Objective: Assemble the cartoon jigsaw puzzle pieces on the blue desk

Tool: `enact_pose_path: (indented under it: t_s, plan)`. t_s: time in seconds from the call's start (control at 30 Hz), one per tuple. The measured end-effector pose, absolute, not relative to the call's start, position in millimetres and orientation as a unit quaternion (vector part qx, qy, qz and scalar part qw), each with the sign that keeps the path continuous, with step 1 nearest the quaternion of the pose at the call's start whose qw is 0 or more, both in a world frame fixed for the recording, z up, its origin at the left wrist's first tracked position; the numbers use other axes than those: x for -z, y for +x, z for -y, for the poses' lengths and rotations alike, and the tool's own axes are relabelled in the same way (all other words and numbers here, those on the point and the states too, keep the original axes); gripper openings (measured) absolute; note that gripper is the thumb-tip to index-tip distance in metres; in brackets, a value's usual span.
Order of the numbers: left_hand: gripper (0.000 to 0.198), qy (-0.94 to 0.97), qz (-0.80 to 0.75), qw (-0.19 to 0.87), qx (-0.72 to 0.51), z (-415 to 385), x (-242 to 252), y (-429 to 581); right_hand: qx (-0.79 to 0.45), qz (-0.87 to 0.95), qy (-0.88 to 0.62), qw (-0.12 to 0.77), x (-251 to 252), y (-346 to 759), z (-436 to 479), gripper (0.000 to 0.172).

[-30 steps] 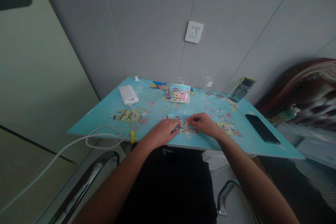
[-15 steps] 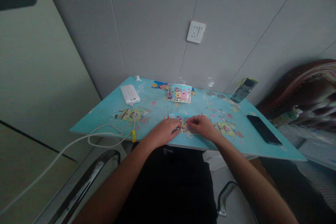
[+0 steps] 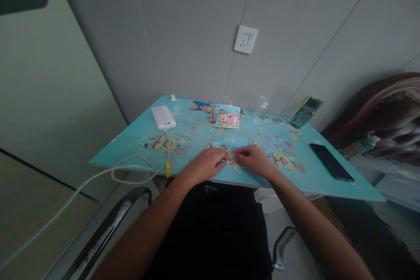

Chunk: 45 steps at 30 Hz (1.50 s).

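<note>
A small colourful picture (image 3: 226, 145), perhaps a puzzle, lies near the front edge of the light blue cartoon-printed table (image 3: 193, 124). My left hand (image 3: 210, 160) rests on its left part, fingers curled together with the tips at its middle. From the right, my right hand (image 3: 251, 155) bends over the same picture, thumb and fingertips close together. Whatever either hand's fingertips touch is too small to make out. Behind them a cartoon picture card (image 3: 225, 116) leans up, partly covering a blue printed strip (image 3: 201, 106). Several small colourful pieces or prints (image 3: 275, 140) are right of my right hand.
A white power bank (image 3: 163, 117) with a white cable (image 3: 131, 167) is at the left. At the right are a black phone (image 3: 330, 162), a tilted dark device (image 3: 306, 113) and two small round discs (image 3: 277, 120). A wall socket (image 3: 246, 39) is above.
</note>
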<state>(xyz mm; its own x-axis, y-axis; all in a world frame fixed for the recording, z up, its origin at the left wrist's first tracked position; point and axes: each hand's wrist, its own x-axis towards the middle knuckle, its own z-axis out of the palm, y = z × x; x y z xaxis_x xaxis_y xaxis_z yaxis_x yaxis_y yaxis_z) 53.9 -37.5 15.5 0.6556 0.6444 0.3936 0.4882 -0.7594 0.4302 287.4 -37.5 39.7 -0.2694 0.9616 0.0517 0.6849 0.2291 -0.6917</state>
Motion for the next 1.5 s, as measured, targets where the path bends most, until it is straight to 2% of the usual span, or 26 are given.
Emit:
enact_pose_path:
  t_s: [0.37,0.63,0.83,1.07,1.27,1.37,1.5]
  plan:
    - [0.024,0.899,-0.315,0.142,-0.269,36,-12,54,-0.259,0.758,-0.565,0.197,-44,287,39,0.028]
    - [0.028,0.898,-0.314,0.150,-0.268,36,-12,53,-0.239,0.772,-0.556,0.194,-47,286,37,0.024]
    - [0.029,0.902,-0.313,0.141,-0.262,36,-13,53,-0.269,0.764,-0.547,0.210,-45,285,37,0.025]
    - [0.027,0.903,-0.316,0.138,-0.256,37,-16,53,-0.263,0.714,-0.582,0.287,-56,294,39,0.030]
    - [0.026,0.902,-0.315,0.139,-0.259,36,-13,53,-0.311,0.736,-0.556,0.229,-54,309,44,0.027]
    - [0.026,0.904,-0.318,0.139,-0.252,35,-13,53,-0.281,0.741,-0.562,0.235,-54,316,45,0.026]
    - [0.027,0.906,-0.316,0.139,-0.245,35,-14,53,-0.179,0.715,-0.610,0.290,-56,333,43,0.028]
